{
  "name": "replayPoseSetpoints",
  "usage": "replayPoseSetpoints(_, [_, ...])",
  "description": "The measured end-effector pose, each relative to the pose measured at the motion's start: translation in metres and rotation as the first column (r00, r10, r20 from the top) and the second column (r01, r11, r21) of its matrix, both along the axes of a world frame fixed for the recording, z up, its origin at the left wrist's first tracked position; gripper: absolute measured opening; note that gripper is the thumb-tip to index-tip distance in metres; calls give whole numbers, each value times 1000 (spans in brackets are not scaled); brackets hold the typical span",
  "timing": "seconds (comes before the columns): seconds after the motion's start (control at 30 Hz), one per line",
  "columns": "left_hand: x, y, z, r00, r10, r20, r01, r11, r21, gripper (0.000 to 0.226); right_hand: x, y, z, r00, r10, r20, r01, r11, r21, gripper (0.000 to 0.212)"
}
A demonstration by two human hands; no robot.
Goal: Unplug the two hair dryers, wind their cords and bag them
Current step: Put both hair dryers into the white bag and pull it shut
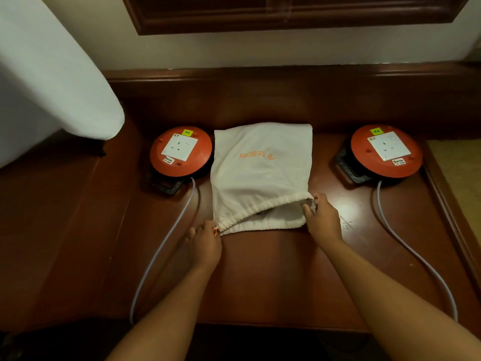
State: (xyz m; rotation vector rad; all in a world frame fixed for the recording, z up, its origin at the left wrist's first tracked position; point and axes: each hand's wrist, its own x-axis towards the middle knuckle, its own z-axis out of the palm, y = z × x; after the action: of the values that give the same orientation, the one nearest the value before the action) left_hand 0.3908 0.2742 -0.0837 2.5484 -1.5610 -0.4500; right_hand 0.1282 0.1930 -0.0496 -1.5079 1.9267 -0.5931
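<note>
Bag [261, 175] mouth (drawstring end) pinched between both hands [263, 230].

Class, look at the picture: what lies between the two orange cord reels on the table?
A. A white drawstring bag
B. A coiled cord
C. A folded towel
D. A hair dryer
A: the white bag lies between the reels, its mouth held by the left hand and right hand.

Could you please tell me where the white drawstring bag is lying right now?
In the head view, the white drawstring bag lies mid-table between the two orange cable reels, its opening held by the left hand and right hand.
</note>
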Motion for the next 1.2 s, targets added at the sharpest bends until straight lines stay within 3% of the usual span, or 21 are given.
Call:
replayPoseSetpoints(0.1, [3,5,2,998,-20,-61,14,995,-96,18,-2,9,1,999,-8,35,7,1000,26,31])
replayPoseSetpoints(0.27, [12,15,8,979,-94,-178,52,973,-224,16,-10,23,1,995,-78,57,71,991,112,12])
replayPoseSetpoints(0.37, [18,20,12,970,-102,-221,41,964,-264,19,-15,31,4,990,-117,83,108,988,109,12])
replayPoseSetpoints(0.67, [26,27,41,887,-13,-461,-102,969,-223,23,-39,43,33,991,-121,53,117,990,83,17])
replayPoseSetpoints(0.8, [23,29,53,854,-20,-520,-101,974,-203,24,-48,41,41,988,-100,119,88,991,96,15])
replayPoseSetpoints(0.97, [20,28,69,789,74,-610,-220,961,-168,34,-68,38,39,934,-218,282,150,958,243,16])
replayPoseSetpoints(1.2, [23,34,68,830,59,-555,-186,967,-174,18,-88,35,32,985,-58,165,16,970,242,19])
